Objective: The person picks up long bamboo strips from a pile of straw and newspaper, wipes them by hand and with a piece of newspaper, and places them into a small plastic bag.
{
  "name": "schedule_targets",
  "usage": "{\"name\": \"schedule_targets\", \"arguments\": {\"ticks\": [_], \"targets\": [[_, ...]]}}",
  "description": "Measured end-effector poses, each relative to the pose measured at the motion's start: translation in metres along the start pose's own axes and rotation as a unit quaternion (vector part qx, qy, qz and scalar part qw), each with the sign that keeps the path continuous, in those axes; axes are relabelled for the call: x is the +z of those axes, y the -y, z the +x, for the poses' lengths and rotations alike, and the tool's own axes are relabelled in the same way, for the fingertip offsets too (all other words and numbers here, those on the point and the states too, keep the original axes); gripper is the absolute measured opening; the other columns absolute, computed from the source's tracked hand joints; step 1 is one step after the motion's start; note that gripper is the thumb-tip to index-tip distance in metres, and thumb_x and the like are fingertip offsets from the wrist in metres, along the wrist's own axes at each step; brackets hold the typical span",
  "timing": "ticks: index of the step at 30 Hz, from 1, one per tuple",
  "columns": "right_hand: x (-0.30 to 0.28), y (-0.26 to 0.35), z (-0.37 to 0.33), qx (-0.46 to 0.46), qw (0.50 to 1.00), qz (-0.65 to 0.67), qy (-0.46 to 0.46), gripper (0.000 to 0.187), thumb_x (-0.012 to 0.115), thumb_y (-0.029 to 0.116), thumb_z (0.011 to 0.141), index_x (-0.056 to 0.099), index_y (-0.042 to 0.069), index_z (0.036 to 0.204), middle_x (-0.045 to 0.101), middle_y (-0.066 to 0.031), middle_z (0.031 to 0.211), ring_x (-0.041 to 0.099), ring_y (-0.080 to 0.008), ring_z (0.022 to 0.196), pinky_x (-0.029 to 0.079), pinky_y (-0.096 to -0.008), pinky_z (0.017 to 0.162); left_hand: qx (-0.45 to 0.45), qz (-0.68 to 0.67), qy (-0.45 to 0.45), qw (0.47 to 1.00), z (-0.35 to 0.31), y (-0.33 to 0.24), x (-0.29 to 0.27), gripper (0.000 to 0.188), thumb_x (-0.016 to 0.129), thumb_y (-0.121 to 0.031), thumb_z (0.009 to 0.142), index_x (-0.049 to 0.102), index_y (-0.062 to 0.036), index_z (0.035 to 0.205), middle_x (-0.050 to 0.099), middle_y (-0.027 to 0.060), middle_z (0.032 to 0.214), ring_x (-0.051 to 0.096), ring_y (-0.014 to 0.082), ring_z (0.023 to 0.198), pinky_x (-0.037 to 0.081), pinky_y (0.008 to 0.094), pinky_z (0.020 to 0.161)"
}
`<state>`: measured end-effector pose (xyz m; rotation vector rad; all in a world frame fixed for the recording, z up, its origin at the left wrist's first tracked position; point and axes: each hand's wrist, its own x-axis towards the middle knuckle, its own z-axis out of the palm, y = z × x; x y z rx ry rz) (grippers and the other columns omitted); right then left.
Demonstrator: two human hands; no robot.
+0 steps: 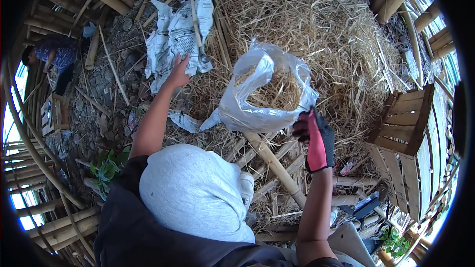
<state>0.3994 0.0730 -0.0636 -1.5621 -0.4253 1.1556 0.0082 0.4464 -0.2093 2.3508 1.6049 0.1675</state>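
Note:
A clear plastic bag (pixel 232 106) with straw inside stands mouth-up at the middle, on the near side of the loose straw. My right hand (pixel 316 138), in a pink and black glove, pinches the bag's right rim. Further left, my bare left hand (pixel 179 73) reaches to a crumpled sheet of newspaper (pixel 185 34), its fingers stretched and apart against the paper's lower part. The newspaper lies against thin bamboo sticks. A torn paper strip (pixel 187 121) lies between my left forearm and the bag.
Dry straw (pixel 316 15) covers the ground ahead. A wooden crate (pixel 408 143) stands at right. Crossed bamboo poles (pixel 277 165) lie below the bag. Stony soil (pixel 99 104) spreads at left, where another person (pixel 52 57) bends near a smaller crate (pixel 55 113).

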Motion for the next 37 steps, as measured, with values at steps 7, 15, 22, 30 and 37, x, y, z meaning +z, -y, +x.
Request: {"name": "schedule_targets", "arguments": {"ticks": [7, 15, 22, 30, 37], "targets": [[-0.012, -0.047, 0.061, -0.153, 0.966, 0.110, -0.178, 0.058, 0.065, 0.052, 0.102, 0.061, 0.005, 0.138, 0.065, -0.0090, 0.133, 0.058, -0.0152, 0.117, 0.046, -0.0325, 0.099, 0.100, -0.481, 0.022, 0.871, -0.042, -0.155, -0.033, 0.058, 0.054, -0.040, 0.108, 0.046, -0.0028, 0.152, 0.037, 0.0169, 0.165, 0.036, 0.0348, 0.153, 0.031, 0.0461, 0.123], [0.085, -0.046, 0.016, -0.300, 0.904, -0.305, 0.003, 0.048, 0.073, 0.050, 0.093, 0.079, 0.008, 0.115, 0.052, -0.0253, 0.153, 0.051, -0.0420, 0.140, 0.045, -0.0457, 0.114, 0.211, -0.442, 0.168, 0.855, -0.129, -0.245, -0.092, 0.117, 0.076, -0.067, 0.085, 0.024, 0.0035, 0.162, 0.038, 0.0240, 0.161, 0.032, 0.0348, 0.154, 0.026, 0.0465, 0.125], [0.037, -0.059, 0.027, -0.150, 0.964, -0.101, 0.196, 0.052, 0.069, 0.053, 0.097, 0.070, 0.019, 0.136, 0.057, -0.0168, 0.151, 0.064, -0.0296, 0.129, 0.050, -0.0352, 0.109, 0.192, -0.285, 0.166, 0.924, -0.138, -0.267, -0.076, 0.071, 0.076, -0.020, 0.092, 0.046, -0.0001, 0.153, 0.052, 0.0224, 0.152, 0.049, 0.0366, 0.143, 0.036, 0.0428, 0.119], [-0.107, -0.093, 0.082, -0.114, 0.890, -0.282, -0.340, 0.056, 0.076, 0.046, 0.093, 0.069, 0.002, 0.128, 0.062, -0.0224, 0.140, 0.064, -0.0329, 0.124, 0.050, -0.0385, 0.105, 0.147, -0.253, 0.146, 0.945, -0.148, -0.268, -0.084, 0.061, 0.074, -0.018, 0.092, 0.053, -0.0014, 0.147, 0.058, 0.0199, 0.145, 0.052, 0.0340, 0.139, 0.039, 0.0443, 0.117], [-0.218, -0.097, 0.107, 0.260, 0.858, -0.304, -0.323, 0.118, 0.075, 0.074, 0.077, 0.031, 0.005, 0.162, 0.032, -0.0197, 0.168, 0.025, -0.0475, 0.155, 0.029, -0.0481, 0.126, 0.274, -0.210, 0.134, 0.929, -0.149, -0.273, -0.089, 0.076, 0.079, -0.041, 0.092, 0.049, 0.0003, 0.148, 0.052, 0.0200, 0.152, 0.049, 0.0369, 0.143, 0.036, 0.0441, 0.119]]}}
